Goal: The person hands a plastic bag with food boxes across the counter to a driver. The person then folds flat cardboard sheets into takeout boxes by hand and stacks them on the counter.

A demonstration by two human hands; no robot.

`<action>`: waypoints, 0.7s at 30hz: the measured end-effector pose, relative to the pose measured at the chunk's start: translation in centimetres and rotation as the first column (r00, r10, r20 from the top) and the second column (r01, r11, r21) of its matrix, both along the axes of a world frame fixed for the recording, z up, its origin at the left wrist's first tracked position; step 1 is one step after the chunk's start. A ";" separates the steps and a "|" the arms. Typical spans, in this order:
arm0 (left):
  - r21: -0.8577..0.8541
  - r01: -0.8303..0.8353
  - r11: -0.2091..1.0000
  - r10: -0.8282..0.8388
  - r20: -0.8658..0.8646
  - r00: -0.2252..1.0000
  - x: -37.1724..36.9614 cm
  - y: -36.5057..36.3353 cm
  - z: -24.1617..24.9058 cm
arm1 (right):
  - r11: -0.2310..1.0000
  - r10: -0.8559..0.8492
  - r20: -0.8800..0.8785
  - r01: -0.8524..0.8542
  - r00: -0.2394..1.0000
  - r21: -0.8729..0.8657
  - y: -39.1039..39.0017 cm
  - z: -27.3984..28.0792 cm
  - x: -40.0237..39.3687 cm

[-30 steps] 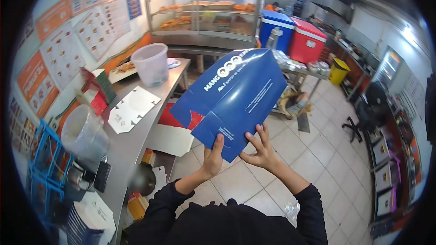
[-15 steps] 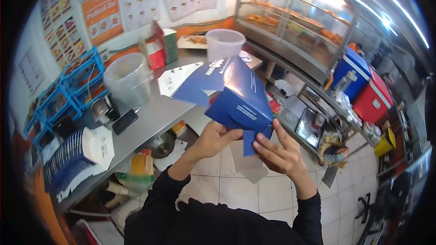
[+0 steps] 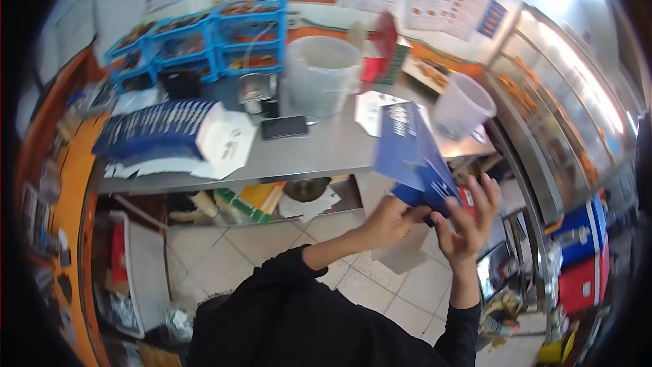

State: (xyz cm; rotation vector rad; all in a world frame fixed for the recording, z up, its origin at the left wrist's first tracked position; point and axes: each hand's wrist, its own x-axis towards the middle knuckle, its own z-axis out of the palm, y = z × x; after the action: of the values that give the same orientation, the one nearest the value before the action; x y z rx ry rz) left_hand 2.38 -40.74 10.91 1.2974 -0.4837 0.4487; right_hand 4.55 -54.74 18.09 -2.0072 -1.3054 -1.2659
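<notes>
While the left hand (image 3: pixel 390 221) pinched the near end of the blue printed carton (image 3: pixel 401 143) between thumb and fingers, the right hand (image 3: pixel 465 228) stood at the carton's other side, its fingers spread and its thumb close to the folded end; blur hid whether that thumb and forefinger were clamped on the board or merely touching it. In the head view, the carton hung in the air just in front of the person, its long panel slanting away from the grip, its lower panels bent inward near the fingertips. Beyond the grip, its far end overlapped the view of a white cardboard blank (image 3: pixel 370 112) on the steel table (image 3: pixel 285 163). Left of the grip lay a phone (image 3: pixel 284 128) and, farther off, a stack of blue cartons (image 3: pixel 156 129); beyond and to the right stood a translucent pail (image 3: pixel 464 105). Thin board like this probably called for a firm but light left pinch close to the crease, with the right fingertips pressing evenly along the fold line rather than at one corner. Force on the unsupported long panel could have buckled it, and a skewed fold might have left the edges out of line.
</notes>
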 end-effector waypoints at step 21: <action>0.214 -0.907 0.363 0.843 0.340 0.418 -4.5 24.2 -1.0 | 0.823 0.568 -0.037 -0.567 0.822 0.030 30.6 -1.7 -1.7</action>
State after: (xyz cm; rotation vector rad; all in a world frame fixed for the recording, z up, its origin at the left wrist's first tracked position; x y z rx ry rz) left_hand -2.11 -16.59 9.91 1.8592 0.0815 1.4750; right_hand 2.90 -24.15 16.34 -1.4427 -1.6920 -0.9290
